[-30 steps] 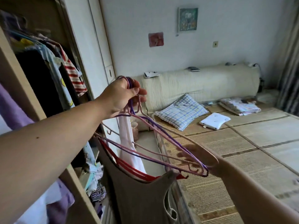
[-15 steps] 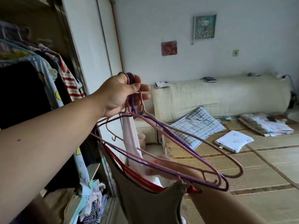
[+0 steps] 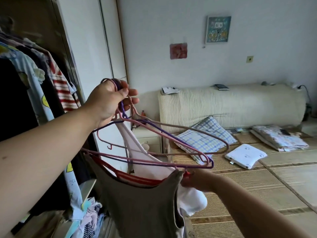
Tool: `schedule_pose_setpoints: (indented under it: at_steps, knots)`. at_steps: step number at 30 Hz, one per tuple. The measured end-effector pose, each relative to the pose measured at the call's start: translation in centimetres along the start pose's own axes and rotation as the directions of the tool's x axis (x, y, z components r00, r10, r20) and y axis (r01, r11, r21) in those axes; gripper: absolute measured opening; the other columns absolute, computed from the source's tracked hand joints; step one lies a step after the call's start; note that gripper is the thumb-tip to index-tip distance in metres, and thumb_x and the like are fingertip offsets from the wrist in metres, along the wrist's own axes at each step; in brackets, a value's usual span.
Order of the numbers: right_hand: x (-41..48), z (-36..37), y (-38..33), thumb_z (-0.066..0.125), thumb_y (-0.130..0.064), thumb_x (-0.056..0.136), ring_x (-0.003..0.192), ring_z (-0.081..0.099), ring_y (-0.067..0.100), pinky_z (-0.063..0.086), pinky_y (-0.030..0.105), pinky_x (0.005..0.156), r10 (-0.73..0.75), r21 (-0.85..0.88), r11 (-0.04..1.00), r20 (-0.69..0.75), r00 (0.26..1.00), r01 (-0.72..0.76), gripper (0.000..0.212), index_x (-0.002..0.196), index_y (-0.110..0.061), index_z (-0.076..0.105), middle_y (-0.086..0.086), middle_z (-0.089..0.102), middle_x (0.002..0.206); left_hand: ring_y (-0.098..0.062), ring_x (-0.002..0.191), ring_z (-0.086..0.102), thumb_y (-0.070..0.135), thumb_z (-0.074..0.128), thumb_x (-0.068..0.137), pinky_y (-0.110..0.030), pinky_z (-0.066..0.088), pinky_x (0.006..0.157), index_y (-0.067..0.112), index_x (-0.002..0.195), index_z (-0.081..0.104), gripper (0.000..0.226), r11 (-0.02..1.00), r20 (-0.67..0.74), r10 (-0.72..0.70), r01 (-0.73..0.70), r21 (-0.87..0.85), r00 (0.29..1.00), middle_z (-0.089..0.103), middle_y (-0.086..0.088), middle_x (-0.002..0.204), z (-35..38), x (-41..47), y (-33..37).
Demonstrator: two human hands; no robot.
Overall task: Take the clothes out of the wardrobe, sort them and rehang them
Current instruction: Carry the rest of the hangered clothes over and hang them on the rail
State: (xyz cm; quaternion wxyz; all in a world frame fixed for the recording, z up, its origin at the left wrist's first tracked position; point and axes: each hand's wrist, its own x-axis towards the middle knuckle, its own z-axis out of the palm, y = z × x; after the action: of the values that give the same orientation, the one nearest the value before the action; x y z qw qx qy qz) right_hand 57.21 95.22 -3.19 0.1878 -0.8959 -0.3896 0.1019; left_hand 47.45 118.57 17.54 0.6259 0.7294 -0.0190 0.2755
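While the left hand [image 3: 109,100] clenches the hooks of the hangers [image 3: 162,132], the right hand [image 3: 193,182], lower and nearer the bed [image 3: 257,194], grips their far tips, fingers partly hidden. Their long axis slopes from the wardrobe [image 3: 72,48] down toward the bed's near edge. Count: at least four hangers, three garments: brown top [image 3: 137,203], red-trimmed top [image 3: 130,176], pale pink top [image 3: 137,152].

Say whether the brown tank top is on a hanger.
On a hanger: the brown tank top hangs from the red hanger, in the hanger bunch the left hand grips by the hooks.
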Motion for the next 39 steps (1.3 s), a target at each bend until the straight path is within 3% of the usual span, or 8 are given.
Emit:
schedule_pose_setpoints:
  at_steps: [9,12,15,17,20,25,32,39]
  knots:
    - [-2.5,-0.2,5.2,0.070,-0.033,0.073,0.055,0.041,0.004,0.032,0.024,0.052,0.354,0.005,0.934,0.137,0.925,-0.358,0.028,0.054,-0.024,0.051,-0.012,0.048,0.056,-0.013,0.065,0.070,-0.001,0.034,0.099,-0.029,0.046,0.064,0.019,0.083,0.047,0.029,0.998,-0.057,-0.020,0.023,0.053,0.998,0.071,0.004,0.071,-3.3,3.0,-2.9]
    - [-2.0,-1.4,5.3,0.064,-0.024,0.077,0.074,0.049,0.011,0.038,0.025,0.063,0.366,-0.141,0.923,0.040,0.930,-0.357,0.020,0.060,-0.027,0.052,-0.007,0.058,0.073,-0.013,0.065,0.071,0.000,0.035,0.099,-0.030,0.047,0.064,0.020,0.084,0.048,0.029,0.995,-0.063,-0.037,0.042,0.085,0.997,0.070,0.002,0.076,-3.8,3.5,-4.3]
    - [-1.3,-2.3,4.9,0.052,-0.010,0.083,0.096,0.050,0.016,0.044,0.032,0.085,0.181,-0.280,0.922,-0.299,0.937,-0.267,0.021,0.084,-0.028,0.063,-0.005,0.058,0.093,-0.011,0.066,0.071,0.002,0.035,0.099,-0.025,0.047,0.060,0.021,0.085,0.049,0.028,0.991,-0.058,-0.053,0.060,0.119,0.997,0.069,0.003,0.080,-3.6,3.7,-5.4]
    - [-1.0,-2.5,4.2,0.060,-0.001,0.076,0.087,0.054,0.020,0.047,0.035,0.078,0.041,-0.119,0.982,-0.615,0.788,-0.144,0.022,0.084,-0.020,0.069,-0.002,0.057,0.087,-0.010,0.067,0.071,0.002,0.036,0.099,-0.021,0.048,0.055,0.021,0.084,0.049,0.028,0.988,-0.057,-0.055,0.063,0.140,0.997,0.069,0.001,0.083,-3.6,4.0,-5.9]
    - [-0.1,-2.9,2.8,0.063,0.003,0.070,0.075,0.055,0.017,0.044,0.029,0.067,0.225,0.214,0.973,-0.803,0.552,-0.085,0.034,0.092,-0.020,0.072,-0.002,0.058,0.087,-0.010,0.068,0.071,0.002,0.036,0.100,-0.023,0.047,0.055,0.021,0.083,0.049,0.028,0.988,-0.067,-0.057,0.066,0.142,0.996,0.068,-0.002,0.089,-3.7,4.4,-6.4]
    - [1.4,-4.4,2.0,0.050,0.000,0.080,0.061,0.062,0.022,0.052,0.040,0.064,0.581,0.791,0.611,-0.480,0.657,0.038,0.036,0.084,-0.029,0.071,0.013,0.069,0.069,-0.007,0.067,0.070,0.005,0.037,0.100,-0.018,0.047,0.051,0.022,0.083,0.050,0.027,0.991,-0.120,-0.051,0.065,0.119,0.991,0.069,0.002,0.090,-3.7,4.7,-6.8]
    - [1.7,-5.8,2.5,0.053,-0.004,0.087,0.075,0.064,0.024,0.052,0.035,0.065,0.474,0.895,0.366,-0.414,0.777,0.254,0.025,0.093,-0.019,0.072,0.017,0.070,0.089,-0.008,0.071,0.071,0.009,0.040,0.099,-0.016,0.046,0.050,0.027,0.081,0.049,0.028,0.997,-0.187,-0.051,0.062,0.052,0.981,0.071,0.007,0.092,-3.3,4.7,-6.7]
    - [2.4,-6.9,2.6,0.054,-0.017,0.095,0.077,0.057,0.029,0.048,0.041,0.071,0.542,0.916,0.298,-0.393,0.743,0.267,0.019,0.095,-0.002,0.064,0.022,0.062,0.088,-0.009,0.075,0.071,0.009,0.041,0.099,-0.019,0.045,0.055,0.027,0.082,0.049,0.026,1.000,-0.237,-0.028,0.030,0.005,0.971,0.072,0.009,0.092,-2.2,4.3,-5.8]
